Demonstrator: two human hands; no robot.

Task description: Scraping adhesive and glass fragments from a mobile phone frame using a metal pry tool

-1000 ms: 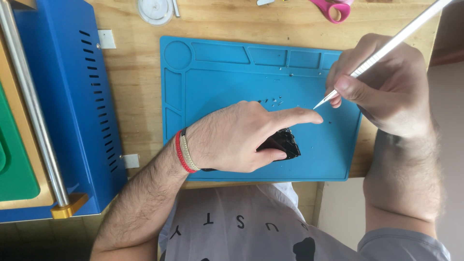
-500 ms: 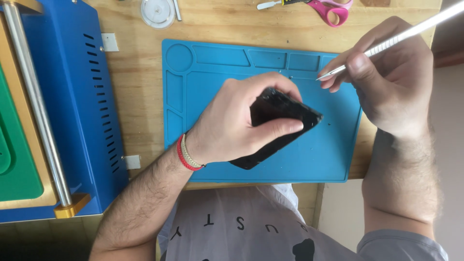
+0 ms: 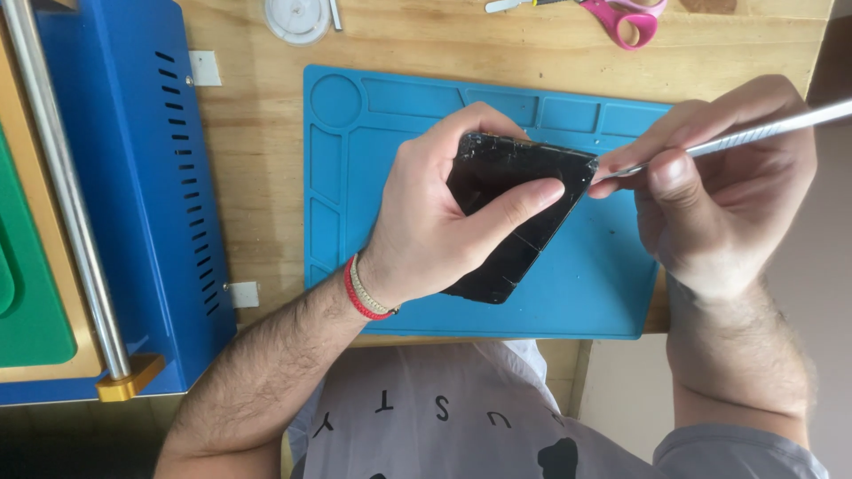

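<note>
Phone [image 3: 515, 213], cracked, gripped tilted in left hand [image 3: 435, 226] above blue mat [image 3: 586, 293]; right hand [image 3: 719, 191] pinches metal tool [image 3: 754, 133] at its corner. Wooden bench [image 3: 257, 177] underneath.

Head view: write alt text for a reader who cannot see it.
A person's left hand holds a black phone with a cracked screen tilted above a blue silicone repair mat, while the right hand puts the tip of a thin metal pry tool to the phone's corner. Pink-handled scissors and a blue machine sit on the wooden bench.
</note>
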